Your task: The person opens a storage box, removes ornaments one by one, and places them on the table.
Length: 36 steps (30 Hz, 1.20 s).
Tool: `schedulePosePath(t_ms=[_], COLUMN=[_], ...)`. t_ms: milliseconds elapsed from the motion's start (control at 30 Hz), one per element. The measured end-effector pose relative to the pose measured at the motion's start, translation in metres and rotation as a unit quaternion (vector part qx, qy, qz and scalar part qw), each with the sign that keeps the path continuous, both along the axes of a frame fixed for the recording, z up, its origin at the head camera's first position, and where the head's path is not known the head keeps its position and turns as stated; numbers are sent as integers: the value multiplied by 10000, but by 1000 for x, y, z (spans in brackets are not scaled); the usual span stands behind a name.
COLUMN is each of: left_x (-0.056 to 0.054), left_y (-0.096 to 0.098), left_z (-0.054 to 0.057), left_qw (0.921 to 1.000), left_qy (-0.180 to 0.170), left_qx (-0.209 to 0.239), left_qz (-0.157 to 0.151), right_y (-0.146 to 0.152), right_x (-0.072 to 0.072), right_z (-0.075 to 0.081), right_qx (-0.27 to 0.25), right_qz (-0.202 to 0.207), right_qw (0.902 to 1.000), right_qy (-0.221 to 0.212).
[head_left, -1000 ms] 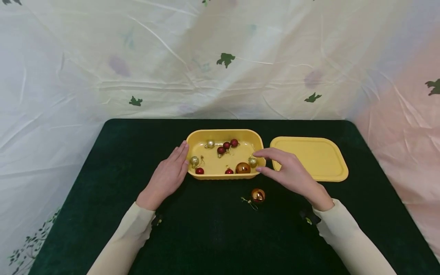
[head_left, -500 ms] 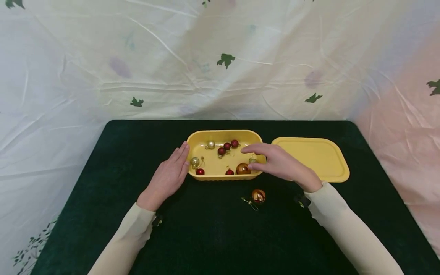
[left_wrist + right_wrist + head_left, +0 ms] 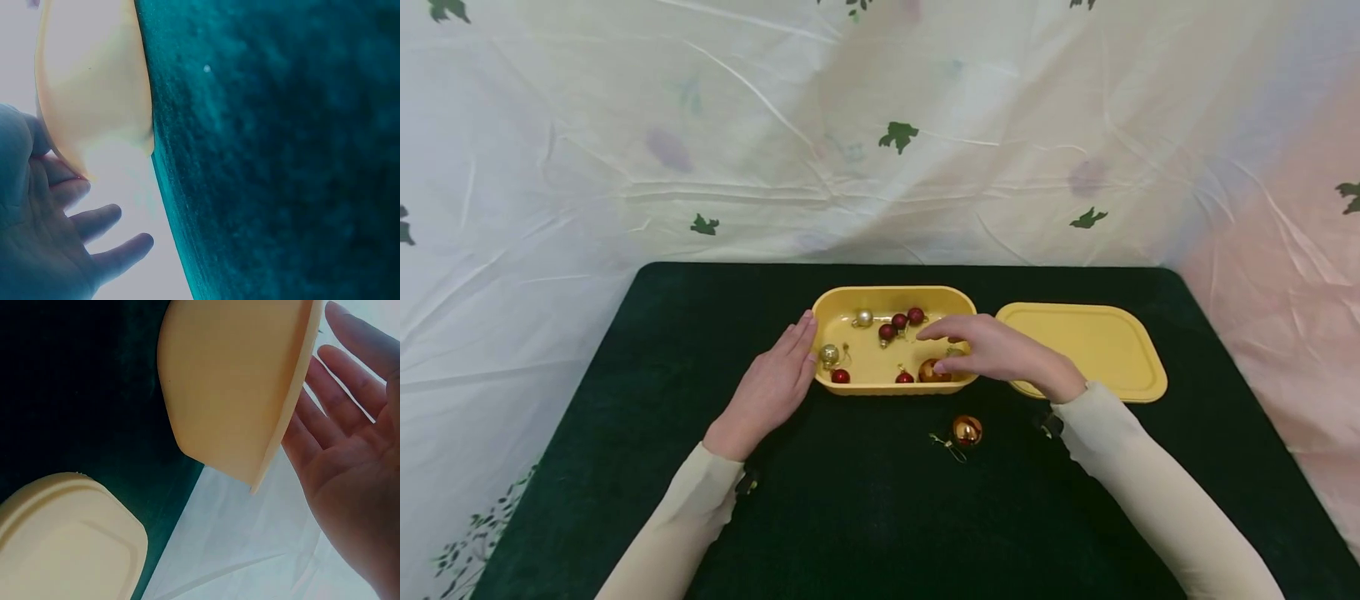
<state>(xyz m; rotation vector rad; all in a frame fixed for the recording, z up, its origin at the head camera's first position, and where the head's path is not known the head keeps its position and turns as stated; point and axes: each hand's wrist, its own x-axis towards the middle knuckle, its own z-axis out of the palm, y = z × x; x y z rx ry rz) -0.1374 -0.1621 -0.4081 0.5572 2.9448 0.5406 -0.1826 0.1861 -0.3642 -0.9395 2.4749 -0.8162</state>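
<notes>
A yellow plastic box point(image 3: 868, 358) holds several small Christmas baubles, among them a dark red bauble point(image 3: 887, 332), a glittery gold bauble point(image 3: 830, 356) and a larger copper bauble point(image 3: 931, 373). My left hand point(image 3: 771, 383) lies with straight fingers against the box's left end; in the left wrist view its fingers point(image 3: 69, 190) touch the rim. Over the right end hovers my right hand point(image 3: 1003, 350), thumb and fingers spread apart, holding nothing. Its thumb overlaps the copper bauble in the head view, and whether they touch I cannot tell. A gold bauble beneath this hand is mostly hidden.
Right of the box lies its flat yellow lid point(image 3: 1090, 346), partly under the right hand. In front, another copper bauble point(image 3: 967, 431) with a gold string rests on the dark green tabletop point(image 3: 865, 500). A patterned pale curtain point(image 3: 820, 192) hangs behind.
My right hand has moved left, from beside the gold bauble at the box's right end to above the copper bauble. My left hand stays against the box.
</notes>
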Motion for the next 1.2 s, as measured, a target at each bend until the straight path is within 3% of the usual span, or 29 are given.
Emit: schedulePosePath(t_ms=[300, 733, 1200], left_x=[1, 1, 0], left_y=[-1, 1, 1], left_z=[1, 2, 2], left_qw=[10000, 10000, 10000], left_qy=[-17, -36, -72], left_qx=[-11, -11, 49], left_qz=[14, -22, -37], right_y=[-5, -7, -11], right_x=[-11, -20, -21], right_z=[-4, -4, -2], right_qx=[317, 670, 1307], right_qz=[375, 597, 825], right_qw=[9982, 9932, 9847], right_qy=[-345, -742, -803])
